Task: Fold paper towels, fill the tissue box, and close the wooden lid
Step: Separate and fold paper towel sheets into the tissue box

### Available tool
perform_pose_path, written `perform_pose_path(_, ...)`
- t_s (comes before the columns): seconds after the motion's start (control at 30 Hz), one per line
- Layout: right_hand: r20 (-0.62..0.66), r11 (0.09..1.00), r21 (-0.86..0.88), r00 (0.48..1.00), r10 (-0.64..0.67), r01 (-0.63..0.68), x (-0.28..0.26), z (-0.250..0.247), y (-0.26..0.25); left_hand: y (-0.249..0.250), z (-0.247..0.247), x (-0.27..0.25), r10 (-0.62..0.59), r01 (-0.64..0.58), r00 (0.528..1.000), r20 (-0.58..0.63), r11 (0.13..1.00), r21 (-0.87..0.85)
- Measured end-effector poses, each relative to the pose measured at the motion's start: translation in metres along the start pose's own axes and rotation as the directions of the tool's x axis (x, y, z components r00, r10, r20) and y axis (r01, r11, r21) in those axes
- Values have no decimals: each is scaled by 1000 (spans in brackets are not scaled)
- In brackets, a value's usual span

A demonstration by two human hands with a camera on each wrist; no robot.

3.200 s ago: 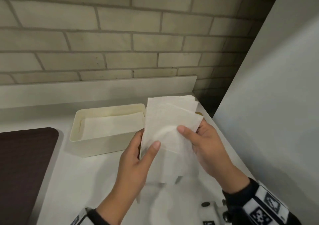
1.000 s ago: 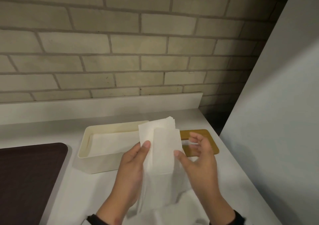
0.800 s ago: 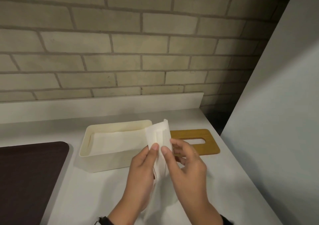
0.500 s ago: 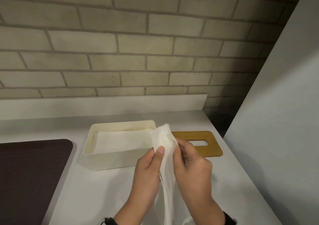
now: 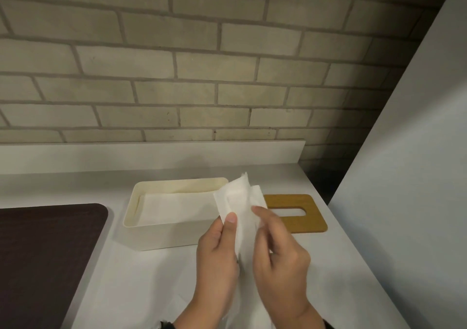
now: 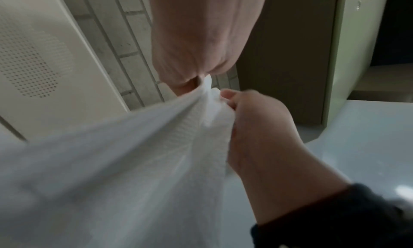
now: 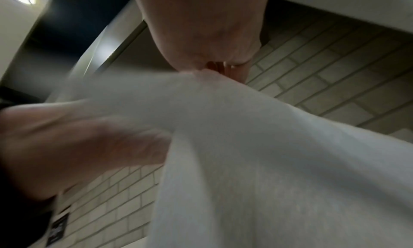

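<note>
So you're partway through: the tissue box [image 5: 161,235] stands open on the counter [image 5: 131,278] with at least one folded sheet already lying flat inside it, and the wooden lid [image 5: 303,217] rests flat just right of the box, its slot facing up, not yet fitted. Your left hand [image 5: 218,250] pinches the paper towel [image 5: 237,202] with thumb on its near face, and your right hand [image 5: 278,250] pinches the same upper edge from the right; the towel hangs down between your wrists, gathered into a narrow strip in front of the box's right end. By my reading this sheet is mid-fold. It has yet to go into the box, perhaps more sheets after it, and then the lid goes on.
</note>
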State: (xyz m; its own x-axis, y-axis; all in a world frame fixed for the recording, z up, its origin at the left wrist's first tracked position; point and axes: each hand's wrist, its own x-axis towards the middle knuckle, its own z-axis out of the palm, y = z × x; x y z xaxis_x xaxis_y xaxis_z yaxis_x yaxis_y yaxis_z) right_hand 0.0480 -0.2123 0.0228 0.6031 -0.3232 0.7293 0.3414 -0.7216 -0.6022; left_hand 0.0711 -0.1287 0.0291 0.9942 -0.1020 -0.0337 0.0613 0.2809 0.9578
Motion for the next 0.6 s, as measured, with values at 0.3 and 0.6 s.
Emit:
perform_pose_path(0.3, 125, 987, -138, 988, 94, -77, -4, 9, -9, 9, 0, -6, -94, 103, 993, 73, 986, -130)
perform_pose_path(0.6, -148, 990, -95, 985, 93, -108, 18, -16, -10, 0, -8, 2, -1, 5, 997, -73, 998, 57)
